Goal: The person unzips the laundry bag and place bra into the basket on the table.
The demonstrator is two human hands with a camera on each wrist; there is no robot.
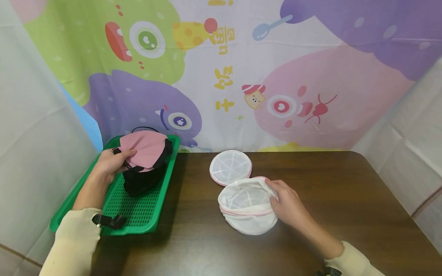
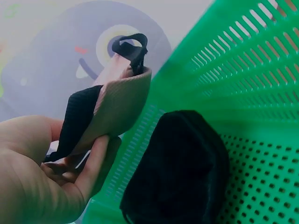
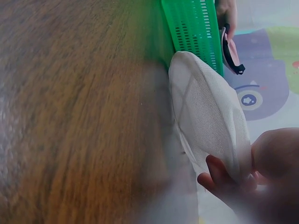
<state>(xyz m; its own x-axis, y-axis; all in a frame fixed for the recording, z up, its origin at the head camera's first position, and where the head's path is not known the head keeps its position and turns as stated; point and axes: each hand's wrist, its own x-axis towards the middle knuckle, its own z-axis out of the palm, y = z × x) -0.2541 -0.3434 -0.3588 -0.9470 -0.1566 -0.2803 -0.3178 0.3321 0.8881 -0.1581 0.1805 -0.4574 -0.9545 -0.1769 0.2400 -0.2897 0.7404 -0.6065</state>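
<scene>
My left hand (image 1: 109, 163) pinches a pink cloth piece with black trim and a black strap (image 1: 146, 147), held over the green basket (image 1: 152, 226). In the left wrist view the pink piece (image 2: 124, 100) is seen edge-on, its strap looped at the top. A black cloth item (image 2: 175, 163) lies below it in the basket. My right hand (image 1: 288, 203) grips the rim of a round white mesh laundry bag (image 1: 250, 224) with pink edging. The bag's mouth gapes upward, and pale ribs show inside. In the right wrist view the bag's mesh side (image 3: 205, 107) is tilted.
A flat, round white mesh piece with pink edging (image 1: 230, 167) lies on the brown table (image 1: 310, 180), just behind the bag. A cartoon-printed cloth (image 1: 221, 126) hangs at the table's back edge. White panels (image 1: 414, 138) stand at both sides.
</scene>
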